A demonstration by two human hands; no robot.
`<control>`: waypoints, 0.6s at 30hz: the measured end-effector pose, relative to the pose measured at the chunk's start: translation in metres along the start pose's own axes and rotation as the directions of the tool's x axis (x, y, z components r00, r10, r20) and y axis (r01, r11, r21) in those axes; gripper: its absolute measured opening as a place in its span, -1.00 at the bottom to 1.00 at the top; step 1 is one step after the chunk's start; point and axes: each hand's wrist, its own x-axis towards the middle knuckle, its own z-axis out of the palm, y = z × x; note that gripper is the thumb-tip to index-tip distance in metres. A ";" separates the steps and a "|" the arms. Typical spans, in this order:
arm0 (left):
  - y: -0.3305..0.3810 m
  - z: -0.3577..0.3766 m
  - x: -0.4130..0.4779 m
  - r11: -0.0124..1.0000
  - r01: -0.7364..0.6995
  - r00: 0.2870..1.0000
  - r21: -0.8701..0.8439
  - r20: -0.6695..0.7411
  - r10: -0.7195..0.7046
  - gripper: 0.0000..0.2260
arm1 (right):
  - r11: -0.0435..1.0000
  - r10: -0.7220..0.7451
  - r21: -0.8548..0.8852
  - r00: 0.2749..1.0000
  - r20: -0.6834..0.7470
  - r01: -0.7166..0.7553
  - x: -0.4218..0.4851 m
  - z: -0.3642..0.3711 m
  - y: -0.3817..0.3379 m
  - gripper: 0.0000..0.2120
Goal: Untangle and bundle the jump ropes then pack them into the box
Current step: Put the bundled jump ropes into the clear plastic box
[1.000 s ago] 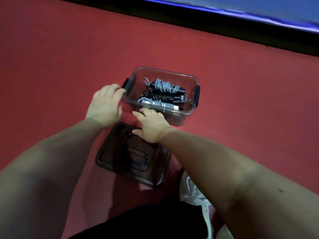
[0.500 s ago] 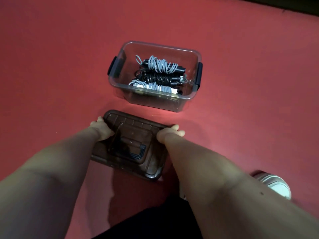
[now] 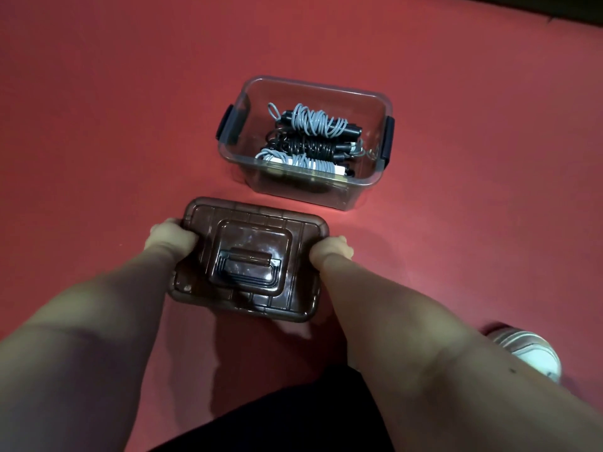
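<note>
A clear plastic box (image 3: 355, 93) with dark side latches stands open on the red floor. Inside lie three bundled jump ropes: a grey one (image 3: 318, 121) at the back, a black one (image 3: 306, 145) in the middle, a grey-white one (image 3: 301, 162) at the front. Nearer to me is the dark brown lid (image 3: 249, 259) with a recessed handle, its near edge raised off the floor. My left hand (image 3: 171, 238) grips the lid's left edge and my right hand (image 3: 331, 251) grips its right edge, fingers curled under.
Red floor (image 3: 98, 125) spreads on all sides of the box. A white shoe (image 3: 530, 352) shows at the lower right, and my dark-clothed lap (image 3: 277, 419) fills the bottom middle. A dark strip runs along the top right corner.
A second ago both hands were at the box's near rim; they dropped to the lid and took its two side edges. Since half a second ago the lid has been tilted up slightly.
</note>
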 end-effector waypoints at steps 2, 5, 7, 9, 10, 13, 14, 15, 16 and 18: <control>0.002 -0.012 -0.001 0.999 -0.020 0.999 -0.038 -0.033 0.019 -0.57 | 0.999 -0.027 0.046 0.999 -0.020 0.028 -0.009 -0.003 -0.003 -0.58; 0.005 -0.030 -0.006 0.995 -0.029 0.997 -0.098 -0.068 0.022 -0.57 | 0.991 -0.100 0.086 0.994 -0.036 0.103 -0.022 -0.007 -0.008 -0.60; 0.008 -0.045 -0.009 0.988 -0.036 0.994 -0.150 -0.109 0.019 -0.57 | 0.983 -0.151 0.096 0.987 -0.052 0.155 -0.033 -0.012 -0.013 -0.60; 0.012 -0.061 -0.012 0.980 -0.051 0.989 -0.191 -0.144 0.023 -0.58 | 0.973 -0.204 0.094 0.977 -0.067 0.210 -0.044 -0.018 -0.020 -0.57; 0.014 -0.068 -0.012 0.978 -0.066 0.985 -0.197 -0.170 0.032 -0.58 | 0.967 -0.228 0.101 0.971 -0.074 0.235 -0.048 -0.023 -0.025 -0.57; 0.026 -0.087 -0.012 0.977 -0.120 0.970 -0.174 -0.232 0.078 -0.57 | 0.953 -0.271 0.115 0.957 -0.102 0.282 -0.058 -0.036 -0.036 -0.57; 0.030 -0.093 -0.012 0.979 -0.133 0.965 -0.157 -0.246 0.092 -0.59 | 0.950 -0.279 0.114 0.954 -0.105 0.290 -0.059 -0.040 -0.039 -0.57; 0.033 -0.098 -0.010 0.977 -0.150 0.960 -0.149 -0.257 0.108 -0.60 | 0.948 -0.282 0.120 0.953 -0.107 0.294 -0.059 -0.042 -0.042 -0.58; 0.037 -0.102 -0.007 0.974 -0.167 0.959 -0.153 -0.256 0.125 -0.61 | 0.945 -0.286 0.133 0.952 -0.109 0.299 -0.061 -0.044 -0.044 -0.59; 0.042 -0.108 -0.004 0.973 -0.181 0.961 -0.145 -0.238 0.143 -0.63 | 0.942 -0.278 0.161 0.954 -0.112 0.294 -0.064 -0.049 -0.049 -0.59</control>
